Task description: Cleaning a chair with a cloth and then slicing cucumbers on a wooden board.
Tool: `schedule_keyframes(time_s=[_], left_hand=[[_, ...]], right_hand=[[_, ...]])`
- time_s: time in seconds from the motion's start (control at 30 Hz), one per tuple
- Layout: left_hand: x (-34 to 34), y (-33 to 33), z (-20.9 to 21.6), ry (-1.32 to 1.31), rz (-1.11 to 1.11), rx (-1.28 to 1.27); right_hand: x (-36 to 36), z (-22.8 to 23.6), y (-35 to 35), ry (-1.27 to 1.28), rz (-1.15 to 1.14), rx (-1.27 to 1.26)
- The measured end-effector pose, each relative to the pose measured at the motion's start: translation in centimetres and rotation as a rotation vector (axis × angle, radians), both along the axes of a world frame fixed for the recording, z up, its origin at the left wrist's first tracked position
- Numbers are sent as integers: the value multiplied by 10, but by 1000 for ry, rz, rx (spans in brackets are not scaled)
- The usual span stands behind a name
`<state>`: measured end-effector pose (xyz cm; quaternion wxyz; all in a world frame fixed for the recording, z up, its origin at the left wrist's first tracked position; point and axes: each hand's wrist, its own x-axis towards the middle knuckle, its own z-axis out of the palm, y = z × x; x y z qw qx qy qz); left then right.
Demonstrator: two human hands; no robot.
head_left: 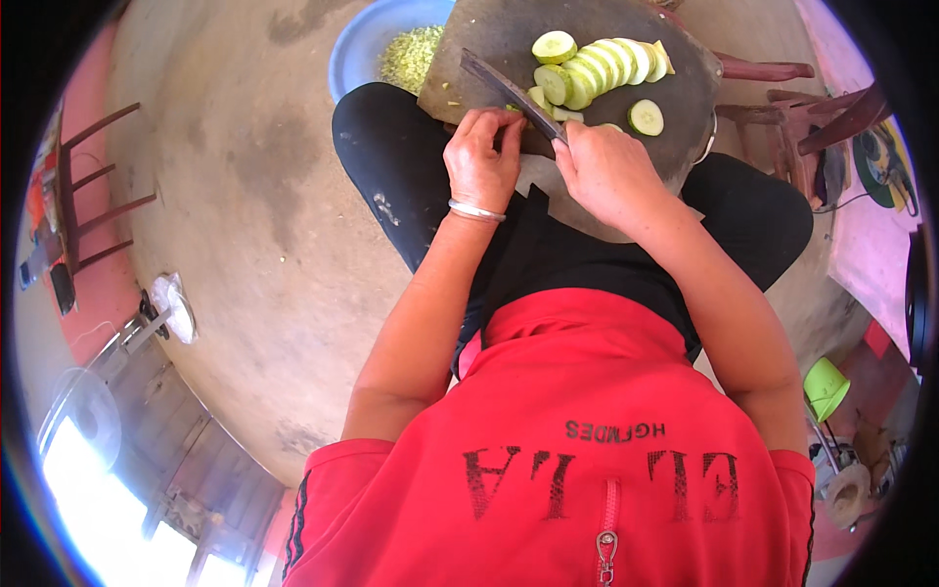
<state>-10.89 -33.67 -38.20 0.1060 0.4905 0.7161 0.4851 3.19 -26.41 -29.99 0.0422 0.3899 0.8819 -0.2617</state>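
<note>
My right hand point(608, 168) is closed round the handle of a kitchen knife point(504, 86), its dark blade pointing up and to the left over a worn cutting board point(675, 108). At the blade's lower side, my left hand point(486, 155) has its fingers pinched together, with a small green cucumber piece point(514, 107) showing at the tips. Just beyond the knife lie cut cucumber pieces point(540, 101). A fanned row of cucumber slices point(611, 67) stretches to the right on the board. One loose cucumber slice point(646, 117) lies nearer me, another cucumber slice point(555, 47) farther off.
Left of the board, a blue basin point(354, 59) on the floor holds finely chopped green bits point(413, 57). My knees flank the board. A dark red wooden stool point(768, 70) stands at the right, and a wooden rack point(73, 191) is by the left wall.
</note>
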Motion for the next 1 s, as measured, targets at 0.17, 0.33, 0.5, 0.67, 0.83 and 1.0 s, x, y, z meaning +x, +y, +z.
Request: schedule_keyframes(time_s=[0.17,0.33,0.5,0.67,0.83,1.0], left_hand=[[1,2,-5,-22,17,0],[5,13,4,-63,-28,-29],[3,-1,8,-128,-49,-63],[0,-23,55,-234,-8,-75],[-6,-6,135,126,-274,-113],[-41,38,112,340,-668,-512]], right_hand=[[11,-17,-6,85,-54,40],[18,-5,-9,145,-145,39],[29,-1,-23,214,-80,153],[38,-3,-25,187,-13,206],[34,4,-21,128,54,207],[32,8,-14,171,114,276]])
